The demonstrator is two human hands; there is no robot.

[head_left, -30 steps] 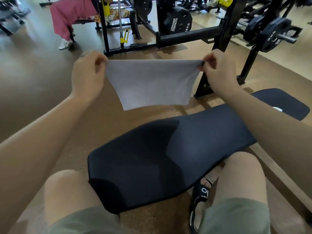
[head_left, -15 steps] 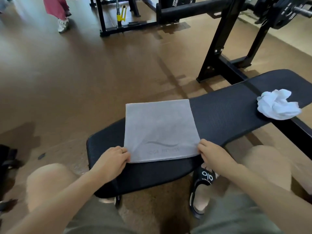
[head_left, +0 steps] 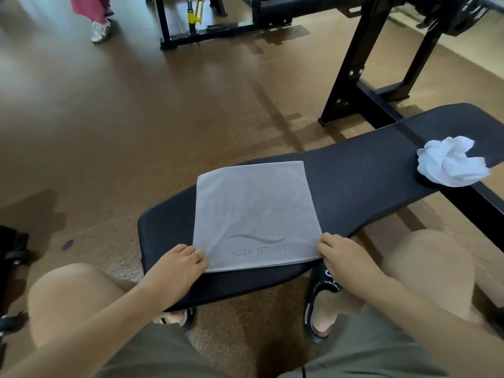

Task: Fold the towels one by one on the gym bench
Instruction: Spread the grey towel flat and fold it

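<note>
A grey towel [head_left: 253, 211] printed "YOGA FITNESS" lies flat on the black gym bench [head_left: 354, 184], its near edge by the bench's front edge. My left hand [head_left: 177, 268] pinches the towel's near left corner with curled fingers. At the near right corner, my right hand [head_left: 343, 255] holds the cloth the same way. A crumpled white towel [head_left: 450, 165] sits farther along the bench to the right, apart from both hands.
Black rack uprights and a base frame [head_left: 351, 85] stand behind the bench. A person's leg in pink trousers and a white shoe [head_left: 99, 28] is at the far left on the brown floor. My knees flank the bench's near end.
The grey towel, held up in the air by its top corners a second ago, was lowered and now lies spread on the bench. Both hands stay at its near corners.
</note>
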